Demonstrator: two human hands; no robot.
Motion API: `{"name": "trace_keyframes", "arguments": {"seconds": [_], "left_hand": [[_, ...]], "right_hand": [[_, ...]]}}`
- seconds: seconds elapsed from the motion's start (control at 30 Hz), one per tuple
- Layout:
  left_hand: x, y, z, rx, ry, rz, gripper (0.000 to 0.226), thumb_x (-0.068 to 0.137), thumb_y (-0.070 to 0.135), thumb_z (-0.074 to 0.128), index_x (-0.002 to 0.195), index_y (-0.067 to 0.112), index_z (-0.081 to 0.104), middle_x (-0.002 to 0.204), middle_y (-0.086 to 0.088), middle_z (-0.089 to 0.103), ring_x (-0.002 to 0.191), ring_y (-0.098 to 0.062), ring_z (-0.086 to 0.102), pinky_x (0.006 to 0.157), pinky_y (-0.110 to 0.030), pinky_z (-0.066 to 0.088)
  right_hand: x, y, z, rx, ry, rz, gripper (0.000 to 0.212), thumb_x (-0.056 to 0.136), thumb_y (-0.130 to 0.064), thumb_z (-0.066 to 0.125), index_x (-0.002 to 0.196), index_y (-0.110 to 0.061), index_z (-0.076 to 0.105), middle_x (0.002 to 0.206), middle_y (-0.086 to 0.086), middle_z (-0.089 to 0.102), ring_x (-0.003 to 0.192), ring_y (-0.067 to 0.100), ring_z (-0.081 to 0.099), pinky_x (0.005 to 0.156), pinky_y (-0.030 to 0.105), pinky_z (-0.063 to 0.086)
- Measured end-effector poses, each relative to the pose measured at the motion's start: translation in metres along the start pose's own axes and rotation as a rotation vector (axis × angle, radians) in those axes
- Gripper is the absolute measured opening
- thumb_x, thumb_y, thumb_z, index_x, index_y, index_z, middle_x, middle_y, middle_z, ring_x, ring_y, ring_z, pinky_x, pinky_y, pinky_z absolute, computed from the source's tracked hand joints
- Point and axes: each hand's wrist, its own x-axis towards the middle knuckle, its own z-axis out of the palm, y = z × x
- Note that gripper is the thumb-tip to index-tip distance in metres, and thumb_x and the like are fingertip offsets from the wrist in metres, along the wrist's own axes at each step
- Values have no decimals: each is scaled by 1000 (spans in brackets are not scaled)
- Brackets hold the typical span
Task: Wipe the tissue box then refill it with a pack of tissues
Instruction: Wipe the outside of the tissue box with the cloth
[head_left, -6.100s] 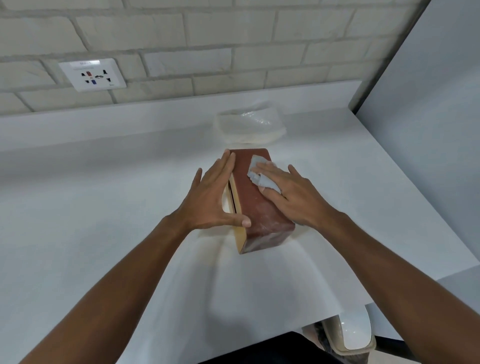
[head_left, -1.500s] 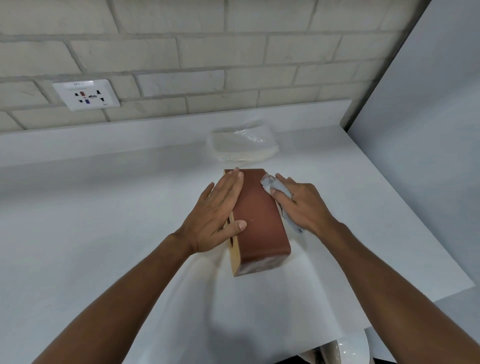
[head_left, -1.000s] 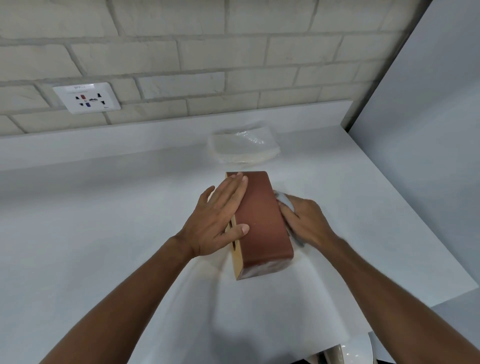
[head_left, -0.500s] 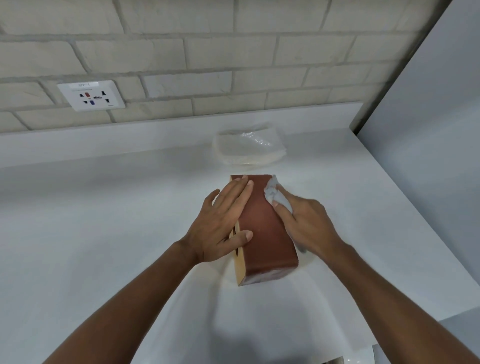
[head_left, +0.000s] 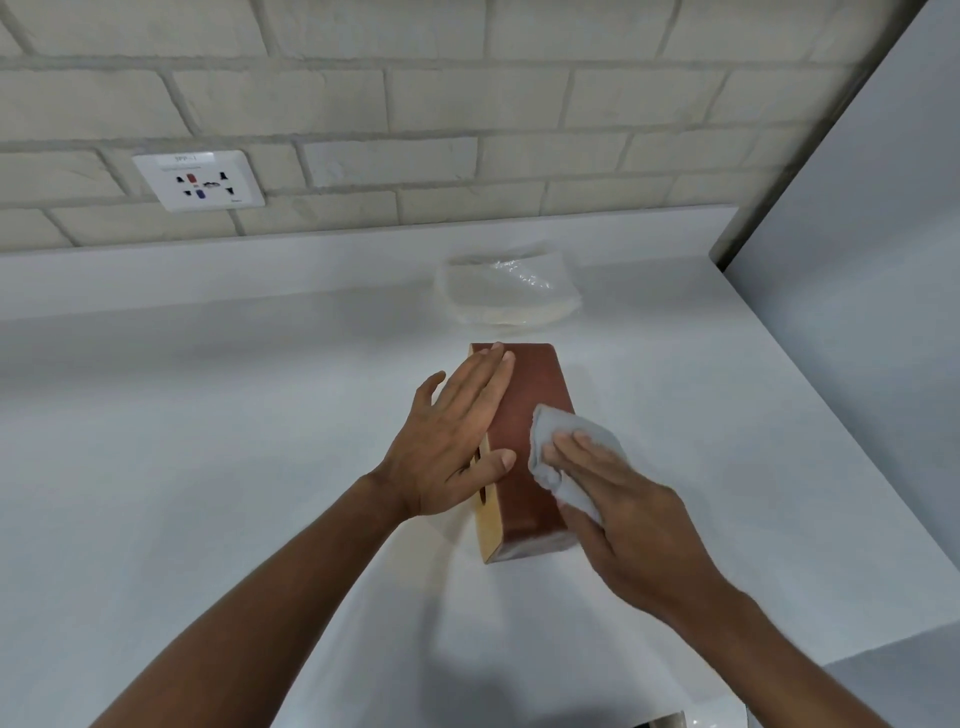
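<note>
A reddish-brown tissue box (head_left: 524, 415) with a pale wooden slotted face lies on its side in the middle of the white counter (head_left: 208, 441). My left hand (head_left: 452, 441) lies flat with straight fingers on the box's left side and top edge, thumb on the brown face. My right hand (head_left: 623, 525) presses a crumpled grey-white cloth (head_left: 566, 457) against the box's right upper side, fingers fairly straight over the cloth. A clear-wrapped pack of white tissues (head_left: 511, 291) lies behind the box near the back upstand.
A brick wall with a white power socket (head_left: 200, 179) runs behind the counter. A grey partition (head_left: 857, 260) closes off the right side. The counter's front right corner ends near my right forearm.
My right hand has slid the cloth from the far end of the box's right side toward me and up onto the top. The left hand has stayed put on the box.
</note>
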Motion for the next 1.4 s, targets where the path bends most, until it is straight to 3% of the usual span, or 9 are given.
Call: {"name": "trace_keyframes", "arguments": {"seconds": [0.2,0.27,0.37,0.47,0.8,0.97,1.17,1.3,1.4], "left_hand": [[1,-1,0,8,10,27,84,101,61,23,166,10,9,175,-7,6,162,-17,6,119,-61,26],[2,-1,-2,5,1,28,85,102,68,16,167,13,7,175,-5,3,162,-15,2,122,-60,21],[-2,1,-4,-9,17,29,92,98,78,12,166,17,-1,175,-8,-4,162,-18,-2,125,-64,8],[-18,0,-11,58,46,85,124,81,97,20,165,9,-2,173,-18,-1,162,-30,1,125,-66,4],[-44,0,-2,391,-199,271,153,55,104,53,163,4,10,168,-28,9,159,-40,11,127,-62,10],[-25,11,-14,466,-262,187,162,50,106,49,158,-9,10,168,-29,4,159,-41,4,127,-62,14],[13,35,-40,237,-195,-15,172,41,112,39,155,5,-32,171,-11,-21,161,-23,-13,128,-55,-7],[35,42,-57,-50,-173,-193,154,43,114,11,154,19,-38,163,-14,26,151,-28,25,126,-53,17],[40,39,-58,-127,-146,-275,150,45,111,-4,160,17,-26,110,3,48,101,-23,44,93,-35,35]], "right_hand": [[-28,-3,0,99,-47,-166,43,93,-29,54,134,-15,60,141,-8,55,135,5,45,115,34,33],[-24,12,-2,147,21,83,35,95,-37,49,126,-29,63,128,-13,64,123,3,57,108,30,41],[-10,23,-9,510,143,752,31,93,-49,51,69,-32,60,63,-14,61,69,15,59,66,28,44],[-7,29,-16,884,226,1003,36,96,-44,54,83,-13,67,71,7,71,75,22,66,74,33,49],[-13,4,2,928,-86,925,45,100,-42,44,84,-12,74,72,5,75,76,10,72,69,17,46],[4,5,-9,1028,26,919,43,101,-35,47,76,-17,78,77,6,76,75,16,73,79,29,52],[27,19,-26,1245,274,998,24,94,-32,61,97,-11,73,88,3,77,82,18,73,76,32,53],[43,24,-44,1347,384,943,23,95,-28,59,88,-12,74,86,6,77,75,17,74,67,29,58],[53,23,-50,1195,279,776,63,102,-37,45,54,1,61,54,18,63,50,31,61,54,31,50]]}}
